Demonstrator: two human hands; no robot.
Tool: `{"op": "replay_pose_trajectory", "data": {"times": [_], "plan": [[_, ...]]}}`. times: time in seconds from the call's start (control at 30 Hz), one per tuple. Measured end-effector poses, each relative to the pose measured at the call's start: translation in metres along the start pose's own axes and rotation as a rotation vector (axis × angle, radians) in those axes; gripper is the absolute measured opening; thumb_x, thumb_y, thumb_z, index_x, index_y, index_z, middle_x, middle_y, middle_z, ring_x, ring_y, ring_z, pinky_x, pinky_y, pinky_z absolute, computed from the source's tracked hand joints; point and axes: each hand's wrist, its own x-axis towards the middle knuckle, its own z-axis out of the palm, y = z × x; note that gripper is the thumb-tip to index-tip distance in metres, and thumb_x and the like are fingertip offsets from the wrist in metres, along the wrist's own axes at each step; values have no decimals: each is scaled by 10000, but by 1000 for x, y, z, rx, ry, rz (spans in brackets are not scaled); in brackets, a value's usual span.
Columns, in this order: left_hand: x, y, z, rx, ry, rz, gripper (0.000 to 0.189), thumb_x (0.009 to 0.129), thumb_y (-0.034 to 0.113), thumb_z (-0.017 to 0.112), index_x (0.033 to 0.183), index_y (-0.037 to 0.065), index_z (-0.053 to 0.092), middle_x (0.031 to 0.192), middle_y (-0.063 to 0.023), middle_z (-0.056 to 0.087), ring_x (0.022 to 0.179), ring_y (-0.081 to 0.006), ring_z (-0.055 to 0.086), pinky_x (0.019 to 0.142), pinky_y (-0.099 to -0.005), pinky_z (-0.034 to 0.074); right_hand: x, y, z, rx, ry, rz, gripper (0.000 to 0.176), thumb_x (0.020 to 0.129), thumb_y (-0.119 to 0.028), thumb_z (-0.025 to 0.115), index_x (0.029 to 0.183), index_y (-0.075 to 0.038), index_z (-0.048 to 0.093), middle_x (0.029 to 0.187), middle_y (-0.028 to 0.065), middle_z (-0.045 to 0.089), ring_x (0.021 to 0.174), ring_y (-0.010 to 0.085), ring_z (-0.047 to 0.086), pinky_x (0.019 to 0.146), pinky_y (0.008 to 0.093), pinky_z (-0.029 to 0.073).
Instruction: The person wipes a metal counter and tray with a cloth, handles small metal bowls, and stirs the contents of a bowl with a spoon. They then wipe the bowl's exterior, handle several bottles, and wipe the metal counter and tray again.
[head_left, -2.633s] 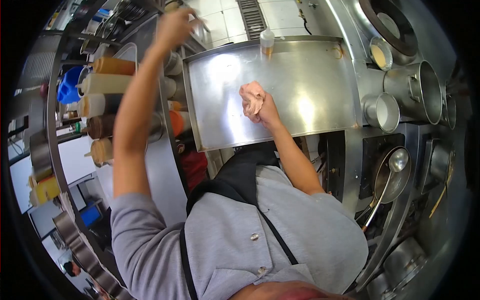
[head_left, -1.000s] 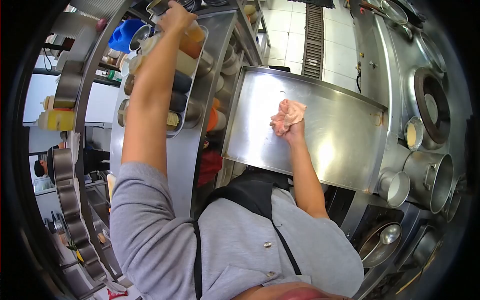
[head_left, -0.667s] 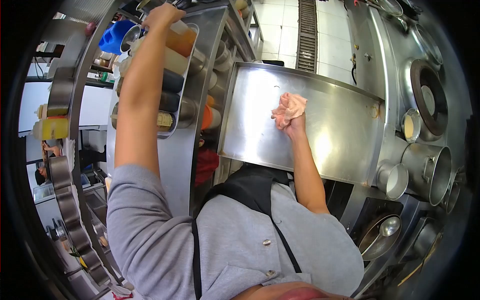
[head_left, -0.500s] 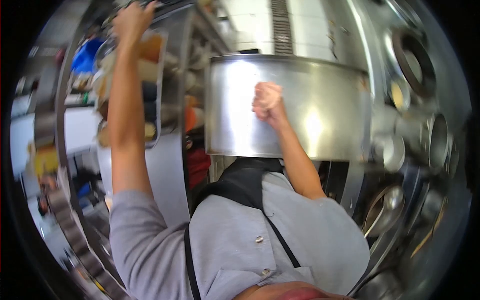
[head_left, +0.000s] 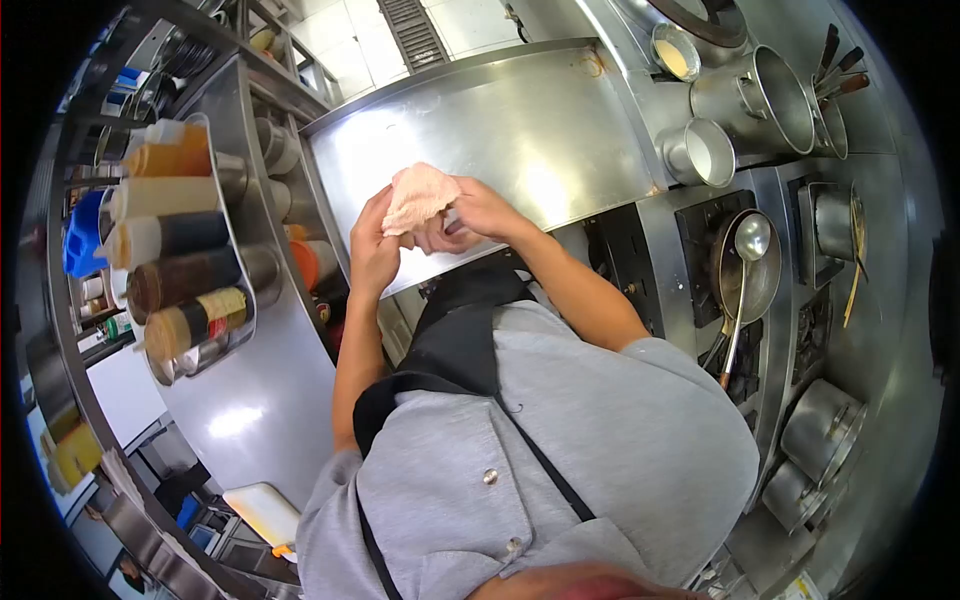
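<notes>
A pale pink cloth [head_left: 420, 195] hangs bunched between my two hands, above the near edge of a broad stainless-steel surface [head_left: 500, 110]. My left hand [head_left: 376, 250] grips the cloth's left side. At its right side, my right hand [head_left: 488, 212] has its fingers closed round the folds. The cloth's lower folds hang in the shadow between the hands, and some fingertips are hidden behind it.
A rack of sauce bottles [head_left: 180, 235] stands on the left counter [head_left: 250, 390]. To the right are a steel pot [head_left: 745, 100], a smaller pot [head_left: 700, 152], and a pan [head_left: 765, 275] with a ladle [head_left: 745, 260] on the stove. A floor drain [head_left: 412, 35] lies beyond.
My left hand has come down from the shelving at the far left to the cloth. My right hand stays over the steel surface, and the cloth is now spread between both hands. The view has turned.
</notes>
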Motion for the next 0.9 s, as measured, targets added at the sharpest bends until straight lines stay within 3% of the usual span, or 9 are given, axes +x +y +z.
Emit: {"op": "replay_pose_trajectory", "data": {"times": [0.1,0.2,0.3,0.33,0.5,0.57,0.7,0.8,0.9], "plan": [[-28,0,-21,-93,38,-39,463,811,-75,477,1255,-4,586,1066,-105,623,961,-162,586,815,-291,465,-44,-21,0,-215,204,80,241,925,-158,442,891,-29,643,765,75,664,693,158,623,600,303,478],[-53,-7,-34,47,16,-63,432,778,-77,558,1201,-16,621,946,-55,628,827,-129,579,708,-247,445,-76,-25,4,-569,230,-169,203,886,-127,488,947,-5,639,774,141,666,746,161,662,613,311,514],[-68,-1,-42,-46,-18,-154,317,820,-3,668,1136,-22,653,842,-24,648,710,-110,566,662,-232,452,-111,-65,15,-360,232,62,199,872,-103,495,952,5,641,762,136,665,719,176,664,620,312,519],[-71,0,-45,62,-60,-84,322,781,-4,705,1099,-21,664,819,-40,645,717,-114,575,660,-241,457,-114,-51,7,-430,287,-165,185,845,-81,519,947,10,644,740,123,659,667,174,645,622,304,505],[-55,15,-36,219,-160,-6,242,781,80,736,996,-16,682,783,-94,651,704,-162,600,677,-295,483,-124,-62,-46,-662,393,-314,213,781,-126,597,952,-19,665,726,125,667,667,166,619,658,319,489],[-23,4,-17,160,24,92,279,798,134,733,1017,-26,668,796,-111,638,732,-187,605,702,-310,481,-116,-77,-71,-673,422,-215,307,762,-166,624,1046,-57,663,849,169,682,768,232,646,748,351,504],[7,34,-6,287,203,92,586,836,215,730,1339,36,491,1138,-168,527,931,-254,574,821,-352,472,-112,-87,-134,-1176,818,-369,612,736,-311,695,1264,-37,550,1140,285,598,1051,411,580,962,427,450],[-8,-8,-13,160,229,1,569,834,204,731,1312,6,494,1144,-159,529,931,-238,581,827,-352,482,-143,-61,-235,-835,1295,95,670,751,-381,688,1232,64,546,1167,306,588,1102,447,562,964,454,441],[-67,-59,-11,256,45,-378,442,849,239,716,1196,-5,592,1030,-125,623,851,-177,582,757,-306,487,-185,-39,-324,-330,1760,188,651,791,-205,673,1287,83,365,1063,277,611,760,352,682,499,377,585]]}}
